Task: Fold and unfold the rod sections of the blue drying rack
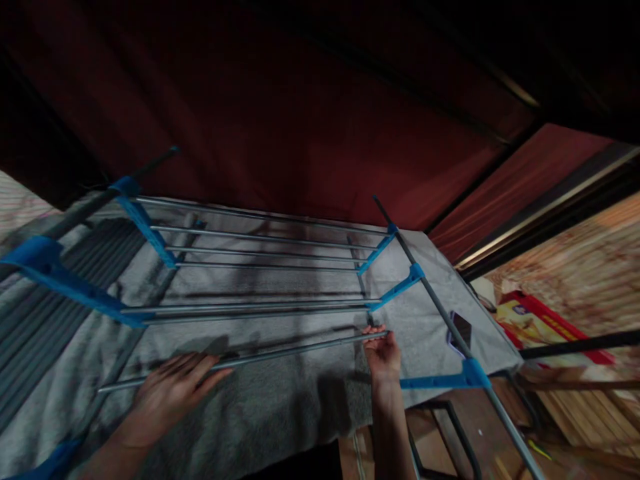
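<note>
You have a loose grey rod (290,351) in both hands, slanting across the near side of the rack, above the grey cloth (280,413). Your left hand (175,387) lies palm down over it, fingers wrapped around the rod — its left tip pokes out beyond your knuckles. Your right hand (383,357) is palm up, thumb and fingers pinching the other end.

Beyond the rod, four slim bars (270,253) run between the far left bracket (147,227) and the far right bracket (377,250), both blue. Nearer you, two more bars (260,310) span the middle left bracket (80,283) and the middle right bracket (395,287). The near right bracket (445,382) sits on the right post (437,303), its inner end just beside your right wrist; whether they touch, you cannot tell from here. Part of another blue bracket (50,463) shows at the lower left.

A row of grey tubes (65,287) lies on the cloth at your left. A phone (463,330) rests at your right, partly behind the post — past it is a red and yellow box (545,327). A dark red curtain (280,133) hangs behind the rack.
</note>
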Tool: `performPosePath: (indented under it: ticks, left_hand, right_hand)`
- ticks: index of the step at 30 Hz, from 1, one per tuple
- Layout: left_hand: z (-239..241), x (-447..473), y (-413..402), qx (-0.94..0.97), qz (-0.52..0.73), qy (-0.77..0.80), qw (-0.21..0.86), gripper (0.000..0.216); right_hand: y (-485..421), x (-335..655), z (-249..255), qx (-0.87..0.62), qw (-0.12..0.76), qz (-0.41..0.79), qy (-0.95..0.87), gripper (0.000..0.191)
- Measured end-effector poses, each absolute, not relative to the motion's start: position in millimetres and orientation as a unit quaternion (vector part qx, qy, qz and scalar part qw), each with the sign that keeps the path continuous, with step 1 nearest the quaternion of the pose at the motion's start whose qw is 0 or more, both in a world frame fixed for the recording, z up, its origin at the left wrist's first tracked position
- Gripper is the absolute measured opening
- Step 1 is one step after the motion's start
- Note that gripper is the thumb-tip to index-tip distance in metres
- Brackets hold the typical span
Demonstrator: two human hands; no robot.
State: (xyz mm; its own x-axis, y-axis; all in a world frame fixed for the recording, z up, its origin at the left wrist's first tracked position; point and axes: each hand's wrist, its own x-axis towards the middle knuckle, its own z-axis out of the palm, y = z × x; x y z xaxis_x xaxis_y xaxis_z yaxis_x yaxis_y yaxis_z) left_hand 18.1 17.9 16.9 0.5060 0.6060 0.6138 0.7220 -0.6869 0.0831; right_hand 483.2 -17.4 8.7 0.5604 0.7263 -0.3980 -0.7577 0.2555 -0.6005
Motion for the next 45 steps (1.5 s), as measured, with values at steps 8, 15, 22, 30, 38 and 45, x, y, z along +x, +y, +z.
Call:
performPosePath:
  ticks: [8,15,22,30,38,45]
  left_hand:
    - [8.2,15.8,21.7,-0.865,-0.32,-0.383,0.06,0.031]
    - [-4.7,12.8,31.7,-0.838,-0.323,-0.43,0.095,0.027]
    - [6.4,4.6,35.1,-0.832,-0.343,-0.425,0.093,0.018]
    - [16.1,6.5,33.0,-0.841,-0.325,-0.43,0.05,0.029]
    - [24.0,22.6,28.2,-0.845,-0.285,-0.452,0.039,0.026]
    - [36.6,10.8,24.2,-0.769,-0.312,-0.557,0.037,0.027]
  right_hand:
    - [-10.5,475.6,24.5,-0.341,0.808,0.479,0.031,0.017]
    - [2.2,481.0,23.1,-0.339,0.815,0.47,0.024,0.021]
    - [-7.0,497.5,6.9,-0.354,0.809,0.468,0.046,0.017]
    - [-24.3,490.9,4.3,-0.406,0.754,0.515,0.017,0.01]
    - [-28.6,446.3,6.8,-0.449,0.671,0.59,-0.007,0.014]
    - [-28.5,457.9,0.7,-0.486,0.681,0.548,-0.021,0.023]
